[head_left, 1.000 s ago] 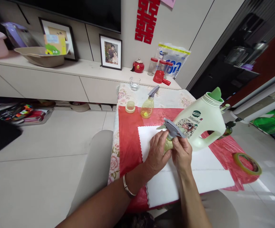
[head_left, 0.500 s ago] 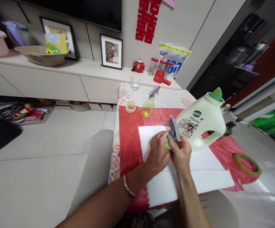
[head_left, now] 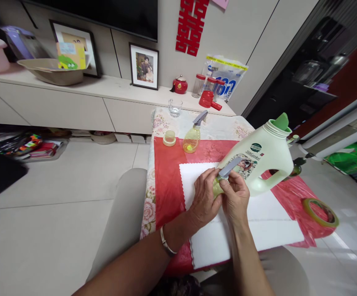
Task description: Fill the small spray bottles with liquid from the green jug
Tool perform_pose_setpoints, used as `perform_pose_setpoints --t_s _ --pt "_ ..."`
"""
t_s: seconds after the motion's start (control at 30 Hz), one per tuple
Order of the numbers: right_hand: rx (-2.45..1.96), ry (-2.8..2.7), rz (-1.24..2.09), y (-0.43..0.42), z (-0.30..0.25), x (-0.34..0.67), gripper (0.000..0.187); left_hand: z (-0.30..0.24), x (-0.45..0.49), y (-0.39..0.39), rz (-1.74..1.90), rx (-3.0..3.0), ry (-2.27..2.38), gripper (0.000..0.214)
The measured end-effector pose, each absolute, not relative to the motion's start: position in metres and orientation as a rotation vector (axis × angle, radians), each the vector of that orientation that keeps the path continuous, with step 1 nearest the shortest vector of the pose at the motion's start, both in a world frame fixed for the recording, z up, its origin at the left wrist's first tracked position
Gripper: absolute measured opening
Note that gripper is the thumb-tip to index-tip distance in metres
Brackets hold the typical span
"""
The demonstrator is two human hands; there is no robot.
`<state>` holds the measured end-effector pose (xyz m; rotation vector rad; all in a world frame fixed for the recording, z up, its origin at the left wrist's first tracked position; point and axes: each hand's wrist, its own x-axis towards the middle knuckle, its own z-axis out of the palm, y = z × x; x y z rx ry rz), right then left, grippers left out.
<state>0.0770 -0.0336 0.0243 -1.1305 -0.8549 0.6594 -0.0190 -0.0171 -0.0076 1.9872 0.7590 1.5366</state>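
Observation:
Between my hands is a small yellowish spray bottle [head_left: 217, 188] with a grey trigger top [head_left: 230, 167]. My left hand [head_left: 205, 197] wraps round the bottle's body. At the neck, just under the trigger top, the fingers and thumb of my right hand [head_left: 236, 194] are closed; part of the bottle is hidden behind the hands. Just right of them a large pale green detergent jug [head_left: 260, 158] stands without a lid on, a green spout showing in its mouth. A second spray bottle [head_left: 192, 139] with a grey top stands farther back, beside a translucent cap [head_left: 169, 138].
White padded cloth [head_left: 209, 244] and red plastic sheeting [head_left: 167, 189] cover the flowered tablecloth. A glass cup [head_left: 175, 108] is at the table's far edge. To the right lies a roll of tape [head_left: 320, 213]; red-lidded jars [head_left: 198, 86] stand on the cabinet.
The grey trigger top has turned in my right hand, from pointing down toward me to pointing up and right. Both hands stay at almost the same spot over the white cloth.

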Motion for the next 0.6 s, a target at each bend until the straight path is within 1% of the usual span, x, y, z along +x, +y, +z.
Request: perform_pose_setpoints --t_s 0.37,0.6 --pt "-1.174 -0.845 0.612 -0.038 0.026 0.07 0.05 -0.006 -0.019 -0.016 1.555 1.955 0.753 0.072" --pt "-1.218 -0.819 0.488 -0.038 0.023 0.066 0.046 -0.007 -0.018 -0.017 1.547 1.956 0.791 0.069"
